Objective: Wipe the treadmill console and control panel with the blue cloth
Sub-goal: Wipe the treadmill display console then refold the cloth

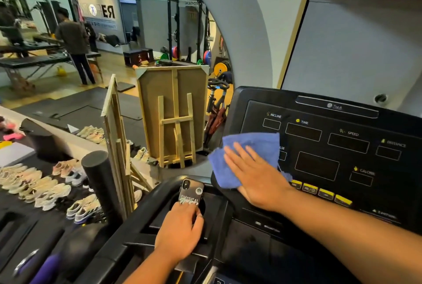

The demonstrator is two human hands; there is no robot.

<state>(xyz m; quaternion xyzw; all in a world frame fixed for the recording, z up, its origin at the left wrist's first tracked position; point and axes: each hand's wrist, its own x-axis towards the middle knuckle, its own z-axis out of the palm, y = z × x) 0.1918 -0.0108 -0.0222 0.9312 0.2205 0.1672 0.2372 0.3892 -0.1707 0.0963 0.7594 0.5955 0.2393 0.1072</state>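
The black treadmill console fills the right side, with dark display windows labelled incline, time, speed and distance, and a row of yellow buttons below them. A blue cloth lies spread on the console's left part. My right hand presses flat on the cloth with straight fingers. My left hand rests lower left on the console's tray, its fingers curled on the lower end of a black phone that stands in a round holder.
A large mirror behind the console reflects the gym, with a person standing far off. A wooden easel and board stand just left of the console. Rows of shoes and a black foam roller sit at the left.
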